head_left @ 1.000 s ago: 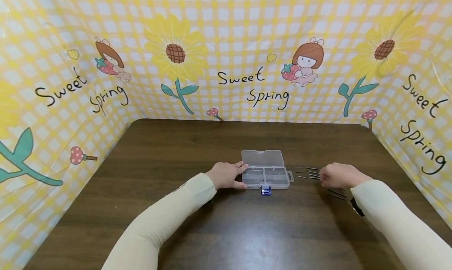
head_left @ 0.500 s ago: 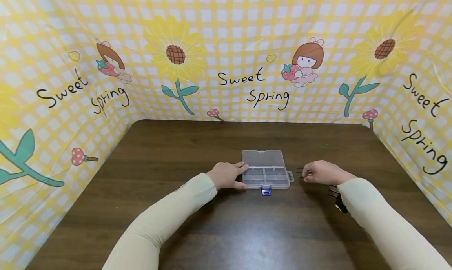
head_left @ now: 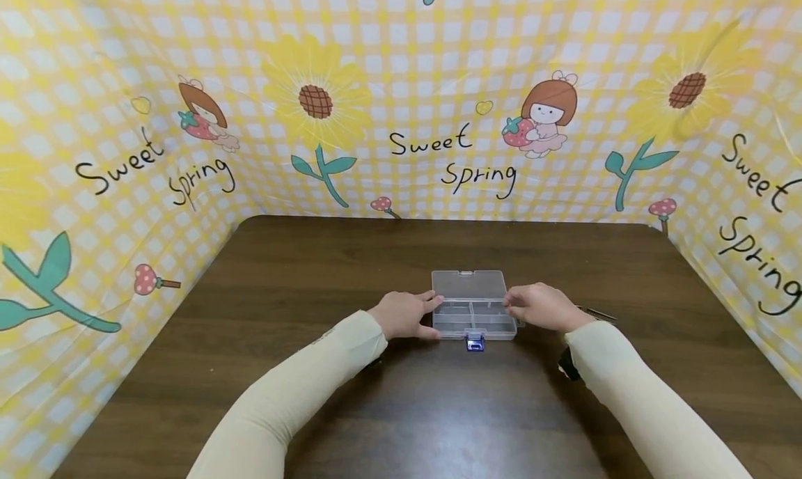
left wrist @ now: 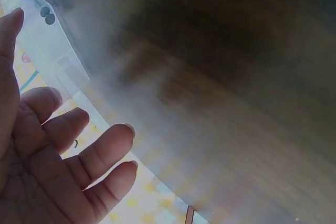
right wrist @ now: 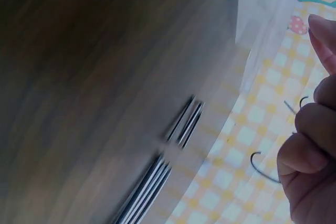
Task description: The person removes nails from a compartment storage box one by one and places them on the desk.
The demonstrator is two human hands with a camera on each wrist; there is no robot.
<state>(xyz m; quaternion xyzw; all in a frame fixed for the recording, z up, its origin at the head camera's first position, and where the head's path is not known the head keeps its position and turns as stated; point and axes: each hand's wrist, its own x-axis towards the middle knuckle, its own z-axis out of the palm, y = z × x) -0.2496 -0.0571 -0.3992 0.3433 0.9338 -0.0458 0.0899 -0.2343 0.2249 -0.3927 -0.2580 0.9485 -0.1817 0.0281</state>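
Note:
A clear plastic compartment box (head_left: 474, 329) with a blue clasp (head_left: 475, 343) at its front lies with its lid (head_left: 468, 285) raised. At its left end my left hand (head_left: 401, 314) rests with spread, loosely bent fingers; its thumb and index finger touch the box. My right hand (head_left: 544, 305) is over the box's right end, thumb and index finger drawn together, the other fingers curled in the right wrist view. Whether anything lies between those fingertips is hidden. Thin metal rods (right wrist: 143, 188) and shorter ones (right wrist: 185, 121) lie on the table to the right of the box.
The dark wooden table (head_left: 301, 270) is enclosed at the back and sides by a yellow checked cloth (head_left: 426, 61) printed with flowers. Two small dark round spots (left wrist: 48, 16) show on the box in the left wrist view.
My right hand has moved left, from the long rods past the short ones, to the box's right end. My left hand has stayed at the box's left end.

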